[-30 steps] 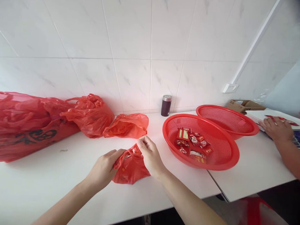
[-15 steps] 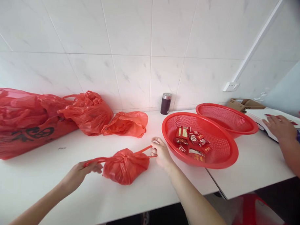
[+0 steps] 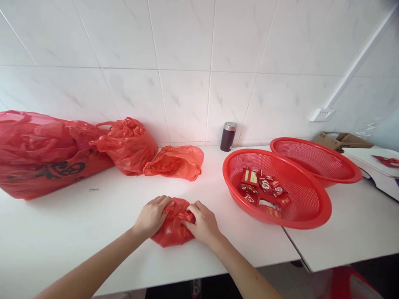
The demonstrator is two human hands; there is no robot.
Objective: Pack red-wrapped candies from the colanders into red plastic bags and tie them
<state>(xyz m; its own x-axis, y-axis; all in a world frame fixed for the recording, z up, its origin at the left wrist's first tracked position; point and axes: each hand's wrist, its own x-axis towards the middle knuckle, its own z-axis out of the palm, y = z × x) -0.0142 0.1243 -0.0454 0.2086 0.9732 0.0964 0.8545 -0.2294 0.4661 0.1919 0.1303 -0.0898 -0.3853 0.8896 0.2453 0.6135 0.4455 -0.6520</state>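
Observation:
A small, filled red plastic bag [image 3: 173, 236] rests on the white table in front of me, its top gathered and crumpled. My left hand [image 3: 154, 214] is closed on the left side of the gathered top. On the right side, my right hand [image 3: 201, 221] grips the plastic with thumb and fingers. What the bag contains is hidden. To the right of my hands stands a red mesh basket [image 3: 310, 205] with several red snack packets [image 3: 266, 186] lying in it.
A second red basket [image 3: 317, 160] is behind the first. At the right are a white scale [image 3: 375, 166] and a cardboard box [image 3: 340, 140]. A dark tumbler [image 3: 228, 137] stands by the wall. Large red bags [image 3: 51, 162] and a loose red bag [image 3: 177, 162] lie left and behind.
Both hands have come inward from the stretched bag handles to the bag's gathered top. The other person's hand at the scale has left the view. My view has shifted slightly left.

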